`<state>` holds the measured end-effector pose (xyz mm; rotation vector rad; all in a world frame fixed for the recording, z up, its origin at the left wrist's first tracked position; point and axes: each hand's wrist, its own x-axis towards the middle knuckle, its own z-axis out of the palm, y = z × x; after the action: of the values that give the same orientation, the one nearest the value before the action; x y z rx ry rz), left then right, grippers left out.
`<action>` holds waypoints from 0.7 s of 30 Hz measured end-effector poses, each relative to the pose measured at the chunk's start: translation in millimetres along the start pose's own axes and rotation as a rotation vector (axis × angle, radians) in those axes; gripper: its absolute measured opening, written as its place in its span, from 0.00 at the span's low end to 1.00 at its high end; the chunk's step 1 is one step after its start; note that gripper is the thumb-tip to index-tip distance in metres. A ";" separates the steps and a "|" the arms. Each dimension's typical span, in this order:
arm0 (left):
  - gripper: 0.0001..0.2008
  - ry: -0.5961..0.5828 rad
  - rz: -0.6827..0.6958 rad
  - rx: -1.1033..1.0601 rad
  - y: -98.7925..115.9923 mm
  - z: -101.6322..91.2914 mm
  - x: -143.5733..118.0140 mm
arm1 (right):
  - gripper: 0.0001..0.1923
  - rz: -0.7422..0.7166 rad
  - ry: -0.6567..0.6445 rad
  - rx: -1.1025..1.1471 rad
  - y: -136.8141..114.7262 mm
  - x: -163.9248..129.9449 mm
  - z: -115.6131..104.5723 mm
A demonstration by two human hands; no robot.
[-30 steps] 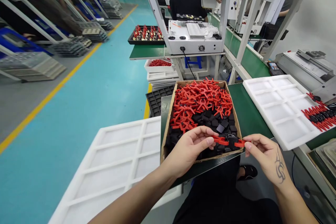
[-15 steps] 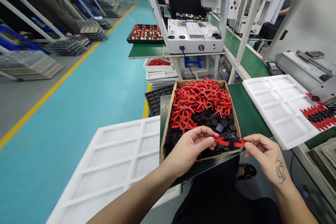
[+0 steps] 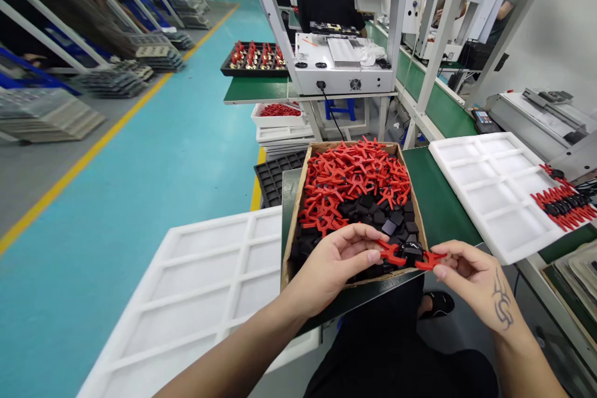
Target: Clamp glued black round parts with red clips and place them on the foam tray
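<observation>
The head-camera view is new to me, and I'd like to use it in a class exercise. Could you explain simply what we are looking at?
No robot here: these are a person's bare hands, seen by a camera worn on the head, looking forward and down. The left hand pinches one red clip; the right hand holds another red clip, with a black piece between the two. Below is an open cardboard box of red clips and black pieces, on a green tabletop. To the right, a white tray carries a row of clips with black pieces.
</observation>
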<state>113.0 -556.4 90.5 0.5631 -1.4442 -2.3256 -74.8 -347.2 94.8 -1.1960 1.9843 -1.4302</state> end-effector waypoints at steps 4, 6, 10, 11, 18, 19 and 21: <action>0.10 -0.160 0.274 0.220 9.7 -7.3 -4.6 | 0.22 -0.402 -0.036 -0.302 -5.9 -5.1 -9.7; 0.12 -0.184 0.463 0.398 11.6 -10.4 -4.8 | 0.28 -0.560 -0.024 -0.431 -8.1 -9.1 -11.9; 0.17 -0.192 0.641 0.590 11.9 -9.8 -2.6 | 0.34 -0.728 -0.005 -0.591 -11.0 -17.5 -13.8; 0.17 -0.188 0.655 0.597 11.7 -8.0 -2.1 | 0.33 -0.750 0.004 -0.619 -11.7 -19.1 -14.3; 0.20 -0.009 0.584 0.793 -9.2 -0.1 2.9 | 0.25 -0.736 0.104 -0.733 -6.7 -24.6 -24.8; 0.19 0.041 0.598 0.897 -15.7 -2.1 6.1 | 0.24 -0.699 0.145 -0.731 -2.0 -23.7 -29.6; 0.13 0.092 0.693 1.068 -28.8 -6.7 14.4 | 0.19 -0.569 0.263 -0.734 12.0 -20.3 -45.3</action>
<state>101.7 -556.3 59.7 0.3039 -2.2906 -0.8914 -102.0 -304.1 98.4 -2.1091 2.6066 -1.1366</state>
